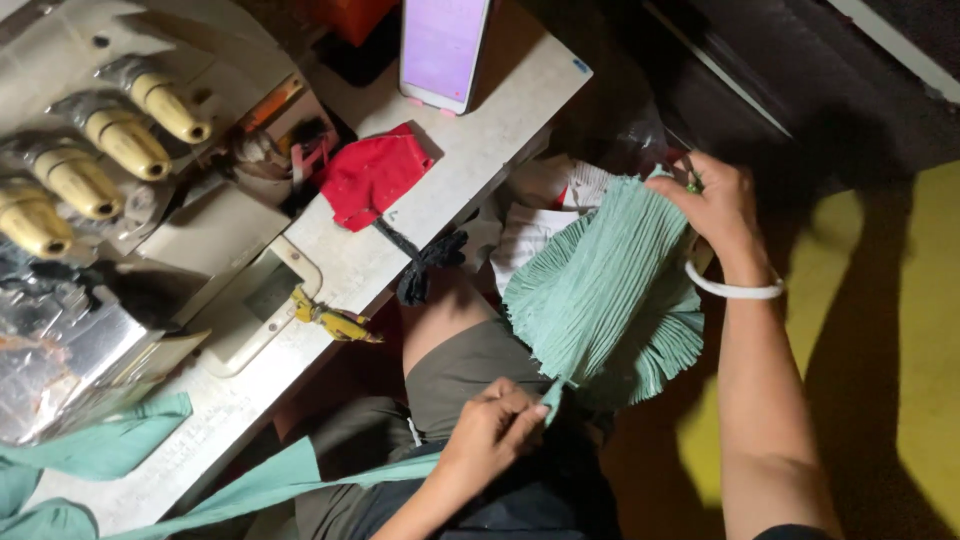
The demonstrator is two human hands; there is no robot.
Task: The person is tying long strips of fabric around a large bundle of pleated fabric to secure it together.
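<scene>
A stack of green pleated fabric pieces point(610, 290) hangs over my lap, to the right of the sewing table point(420, 210). My right hand point(715, 200), with a white bangle at the wrist, grips the stack's top right corner. My left hand point(495, 425) pinches the stack's lower tip between thumb and fingers, just above my knee.
A sewing machine with several yellow thread cones point(120, 140) fills the table's left. A red cloth point(375, 175), a lit phone point(440, 50), yellow snips point(335, 320) and a black tassel point(425, 265) lie on the table. Green fabric point(110, 450) trails off its front edge. White cloth point(540, 220) sits behind the stack.
</scene>
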